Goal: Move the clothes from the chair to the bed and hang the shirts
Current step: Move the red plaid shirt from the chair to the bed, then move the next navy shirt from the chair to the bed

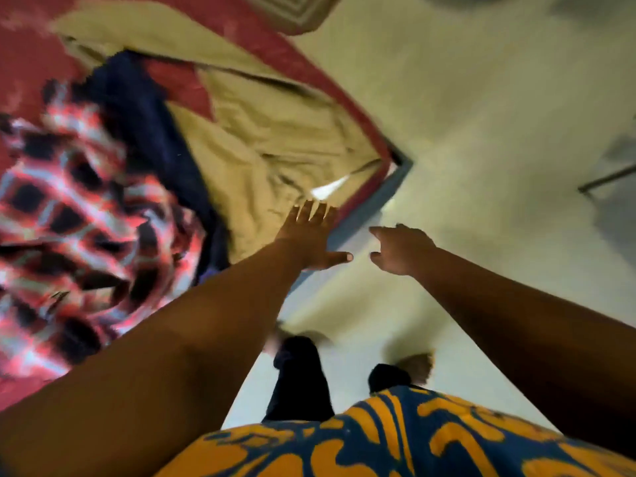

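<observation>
Blurred checked shirt point(79, 215) on bed point(330, 87), cut off left

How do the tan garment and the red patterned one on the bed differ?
The tan garment is plain and lies by the bed's corner, beside the left hand; the patterned garment is red, white and black, bunched farther from that corner. Both lie on the red bed.
</observation>
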A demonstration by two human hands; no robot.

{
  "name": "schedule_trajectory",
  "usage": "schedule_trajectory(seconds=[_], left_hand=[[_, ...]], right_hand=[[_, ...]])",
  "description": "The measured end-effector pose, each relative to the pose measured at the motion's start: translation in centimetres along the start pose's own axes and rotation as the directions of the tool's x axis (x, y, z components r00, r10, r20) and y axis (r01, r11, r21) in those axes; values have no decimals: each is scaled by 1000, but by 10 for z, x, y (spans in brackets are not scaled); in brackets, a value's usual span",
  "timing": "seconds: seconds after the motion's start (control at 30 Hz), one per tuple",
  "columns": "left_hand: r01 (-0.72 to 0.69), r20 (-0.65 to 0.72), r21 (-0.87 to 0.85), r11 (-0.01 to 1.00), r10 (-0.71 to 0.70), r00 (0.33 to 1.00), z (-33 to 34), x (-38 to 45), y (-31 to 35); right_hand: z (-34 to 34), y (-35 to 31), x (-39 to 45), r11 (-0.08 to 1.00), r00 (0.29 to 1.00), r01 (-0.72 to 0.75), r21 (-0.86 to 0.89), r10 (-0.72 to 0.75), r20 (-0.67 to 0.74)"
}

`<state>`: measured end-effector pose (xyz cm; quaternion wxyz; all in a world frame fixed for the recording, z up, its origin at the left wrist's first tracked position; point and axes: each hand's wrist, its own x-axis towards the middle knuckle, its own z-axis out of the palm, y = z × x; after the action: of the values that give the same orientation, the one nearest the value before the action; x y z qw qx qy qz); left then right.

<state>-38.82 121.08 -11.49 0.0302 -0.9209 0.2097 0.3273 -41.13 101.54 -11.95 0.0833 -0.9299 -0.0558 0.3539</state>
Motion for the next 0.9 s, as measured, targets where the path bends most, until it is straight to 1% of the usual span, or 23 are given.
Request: schedule_trajectory(seconds=[0.13, 0.2, 0.27, 0.43, 0.57, 0.67, 0.8, 0.9], left_hand=[[-193, -9, 81, 978, 194, 981, -42, 55, 142], [-303, -16, 172, 937, 310, 951, -63, 74, 218], [-400, -11, 246, 883, 415, 910, -85, 90, 286], [-529, 14, 334, 780, 557, 831, -132, 120, 414], [-575, 37, 422, 701, 621, 783, -175, 147, 496], [-614, 32, 451, 648, 675, 737, -214, 171, 553], [-650, -19, 438, 621, 730, 684, -271, 216, 619], [-662, -29, 424, 618, 740, 672, -313, 250, 662]], right_hand=[[8, 139, -65, 982, 981, -181, 62, 184, -58], [11, 203, -103, 951, 952, -288, 112, 297, -79], [8, 260, -137, 904, 910, -385, 185, 405, -88], [-1, 368, -199, 746, 782, -552, 372, 618, -81], [-27, 433, -227, 668, 706, -591, 453, 699, -109], [-58, 479, -236, 643, 673, -591, 486, 726, -141], [-113, 542, -237, 626, 618, -618, 475, 761, -198], [-156, 588, -238, 617, 587, -614, 493, 774, -237]])
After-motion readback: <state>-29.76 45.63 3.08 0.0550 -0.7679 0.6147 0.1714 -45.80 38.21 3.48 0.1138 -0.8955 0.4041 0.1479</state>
